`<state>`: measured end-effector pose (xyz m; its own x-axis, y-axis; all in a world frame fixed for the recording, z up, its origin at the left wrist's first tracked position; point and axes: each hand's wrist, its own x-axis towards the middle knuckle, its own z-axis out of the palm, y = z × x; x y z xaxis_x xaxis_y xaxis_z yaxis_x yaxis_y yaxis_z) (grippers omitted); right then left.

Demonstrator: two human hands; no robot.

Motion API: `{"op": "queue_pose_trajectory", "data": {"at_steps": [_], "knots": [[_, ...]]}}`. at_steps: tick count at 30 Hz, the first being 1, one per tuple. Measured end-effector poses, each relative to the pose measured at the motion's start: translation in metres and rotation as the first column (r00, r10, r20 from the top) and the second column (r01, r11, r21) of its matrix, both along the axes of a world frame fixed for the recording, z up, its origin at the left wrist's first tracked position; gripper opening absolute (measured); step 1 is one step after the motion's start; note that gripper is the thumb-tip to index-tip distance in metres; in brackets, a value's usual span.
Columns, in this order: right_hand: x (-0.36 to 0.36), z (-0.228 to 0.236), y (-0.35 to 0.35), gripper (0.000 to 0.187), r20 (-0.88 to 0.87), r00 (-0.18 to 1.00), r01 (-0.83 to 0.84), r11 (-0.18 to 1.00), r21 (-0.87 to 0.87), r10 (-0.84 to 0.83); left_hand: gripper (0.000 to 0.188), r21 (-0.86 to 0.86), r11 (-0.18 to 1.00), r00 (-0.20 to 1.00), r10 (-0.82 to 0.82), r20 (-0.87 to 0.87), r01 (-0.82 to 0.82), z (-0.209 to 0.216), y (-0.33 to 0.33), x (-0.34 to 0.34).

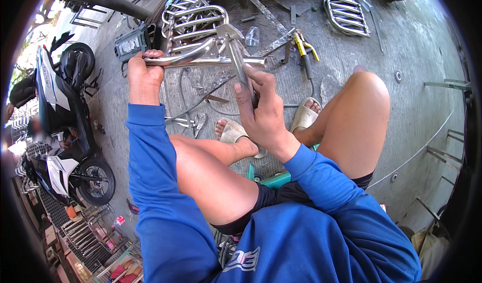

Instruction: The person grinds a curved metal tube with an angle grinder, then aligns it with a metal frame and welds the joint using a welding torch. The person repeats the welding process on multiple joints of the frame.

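My left hand [145, 77] is closed around the left end of a shiny bent metal tube piece [193, 56], which has a curved tube and a straight tube lying nearly level. My right hand [263, 109] has its fingers wrapped around the lower part of a metal bar [236, 57] with a flat grey plate at its top end. The bar stands tilted across the tubes, in front of the straight one. Whether it is joined to them or only touches them, I cannot tell.
Shiny tube racks [196, 19] are piled beyond my hands, with another rack [347, 17] at far right. A yellow clamp [304, 47] on a cable, pliers [200, 124] and a grey case [133, 43] lie on the concrete. A motorcycle [63, 112] and a person are at left.
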<state>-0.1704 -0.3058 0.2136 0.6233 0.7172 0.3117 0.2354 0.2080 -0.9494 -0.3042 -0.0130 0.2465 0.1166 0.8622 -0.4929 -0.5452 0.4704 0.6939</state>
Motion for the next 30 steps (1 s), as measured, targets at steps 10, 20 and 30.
{"op": "queue_pose_trajectory", "data": {"at_steps": [10, 20, 30], "knots": [[0.008, 0.005, -0.006, 0.038, 0.021, 1.000, 0.013, 1.000, 0.009, -0.013, 0.036, -0.015, 0.999, 0.998, -0.034, -0.057, 0.033, -0.001, 0.005, 0.011], [0.172, -0.121, -0.033, 0.046, 0.373, 0.895, 0.446, 0.512, -0.734, -0.245, 0.038, 0.179, 0.969, 0.966, -0.131, -0.224, 0.173, 0.001, -0.006, 0.048], [0.258, -0.329, -0.076, 0.045, 0.555, 0.827, 0.549, 0.091, -0.831, 0.084, 0.040, 0.184, 0.918, 0.911, -0.290, -0.293, 0.351, -0.021, 0.008, 0.041]]}}
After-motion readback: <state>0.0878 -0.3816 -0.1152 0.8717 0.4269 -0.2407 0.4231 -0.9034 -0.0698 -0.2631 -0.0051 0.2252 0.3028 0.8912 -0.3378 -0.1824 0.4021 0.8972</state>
